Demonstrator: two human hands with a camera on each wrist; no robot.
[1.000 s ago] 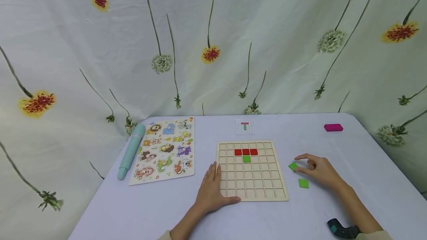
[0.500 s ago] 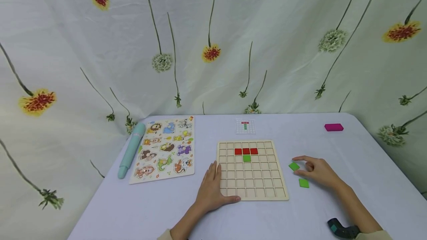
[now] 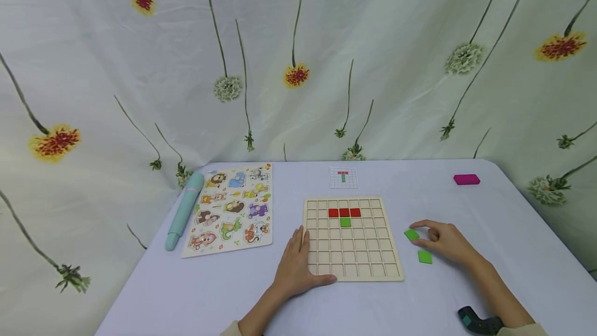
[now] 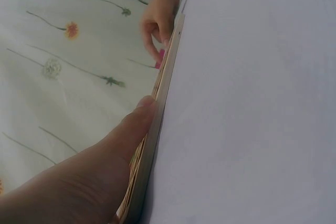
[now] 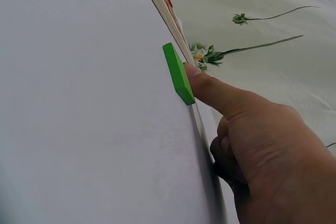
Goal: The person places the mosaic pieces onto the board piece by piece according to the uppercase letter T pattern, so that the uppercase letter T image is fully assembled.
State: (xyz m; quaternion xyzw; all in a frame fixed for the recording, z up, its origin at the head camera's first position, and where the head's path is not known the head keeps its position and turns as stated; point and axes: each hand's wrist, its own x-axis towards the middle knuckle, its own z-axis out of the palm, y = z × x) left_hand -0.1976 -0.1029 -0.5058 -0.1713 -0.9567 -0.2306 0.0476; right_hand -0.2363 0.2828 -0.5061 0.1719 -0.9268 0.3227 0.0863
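My left hand (image 3: 295,266) rests at the front left corner of a wooden grid board (image 3: 352,258), fingers straight along its left side and thumb on the front edge. Three red tiles (image 3: 344,212) sit in a row in the grid, with one green tile (image 3: 345,222) under the middle one. Right of the board, my right hand (image 3: 443,237) pinches a second green tile (image 3: 412,235) between thumb and curved index finger, low over the table. Another loose green tile (image 3: 425,257) lies just below the right thumb; in the right wrist view this green tile (image 5: 178,74) overlaps the thumb tip.
A small pattern card (image 3: 343,177) lies behind the board. An animal puzzle board (image 3: 228,211) and a teal tube (image 3: 184,211) are at the left. A magenta block (image 3: 466,179) lies far right. By the right forearm is a black curved device (image 3: 480,321).
The right index finger has shifted slightly toward the tile, its thumb staying near the tile's lower corner. The left hand and board hold still.
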